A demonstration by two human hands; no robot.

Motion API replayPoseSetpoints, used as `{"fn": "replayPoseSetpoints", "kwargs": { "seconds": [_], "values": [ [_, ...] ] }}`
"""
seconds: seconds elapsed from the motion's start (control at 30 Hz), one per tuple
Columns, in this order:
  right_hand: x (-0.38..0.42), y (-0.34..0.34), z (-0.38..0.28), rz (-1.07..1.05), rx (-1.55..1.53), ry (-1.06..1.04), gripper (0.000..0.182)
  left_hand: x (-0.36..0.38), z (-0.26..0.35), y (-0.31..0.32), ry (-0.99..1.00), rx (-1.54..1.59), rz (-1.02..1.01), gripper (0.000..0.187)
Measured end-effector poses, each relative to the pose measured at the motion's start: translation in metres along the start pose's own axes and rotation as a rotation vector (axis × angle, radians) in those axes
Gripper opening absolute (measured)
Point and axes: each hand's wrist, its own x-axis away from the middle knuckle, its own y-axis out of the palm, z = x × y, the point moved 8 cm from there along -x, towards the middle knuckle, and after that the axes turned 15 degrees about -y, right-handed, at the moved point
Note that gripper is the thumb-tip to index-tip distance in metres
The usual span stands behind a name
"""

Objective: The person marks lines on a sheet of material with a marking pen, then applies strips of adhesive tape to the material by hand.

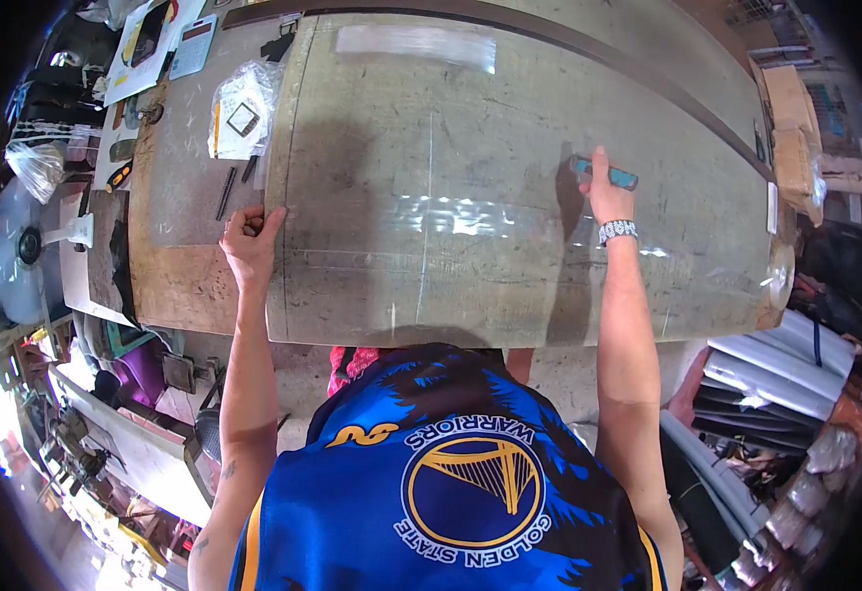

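Head view looks down on a workbench, where we see both bare hands well apart over a grey-green work surface (510,286). On its left edge, our left hand (249,244) rests with the fingers curled in and the thumb beside them; we cannot tell whether they pinch anything. Toward the right side, our right hand (612,197) is closed around a teal-and-dark tool (624,179), thumb pointing away from us, above the work surface; we cannot tell whether the tool's tip touches it. Bright glare crosses the middle, between the hands. Near the far edge we see a clear strip (416,47) lying flat, and a long dark bar (588,49) running along that side. Just beyond our left hand lie two dark pens (225,193), with a clear plastic bag (254,84) farther off and a calculator (193,46) past that.
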Motion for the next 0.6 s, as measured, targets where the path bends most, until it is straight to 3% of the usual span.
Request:
{"fn": "replayPoseSetpoints", "kwargs": {
  "seconds": [0.07,0.17,0.23,0.37,0.6],
  "values": [
    [0.026,0.008,0.000,-0.033,-0.061,0.118,0.063,-0.002,0.001,0.000,0.013,-0.003,0.003,0.038],
    [0.098,0.046,-0.074,-0.034,-0.319,-0.099,0.056,0.003,0.004,-0.002,0.019,-0.032,-0.017,0.039],
    [0.142,0.087,-0.100,0.012,-0.507,-0.135,0.048,0.002,0.005,0.001,0.036,-0.029,-0.019,0.040],
    [0.168,0.144,-0.106,0.077,-0.490,-0.270,0.044,0.001,0.001,0.000,0.054,-0.024,-0.009,0.040],
    [0.164,0.162,-0.109,0.063,-0.339,-0.344,0.049,0.001,0.004,-0.002,0.067,-0.054,0.007,0.039]
  ]
}}
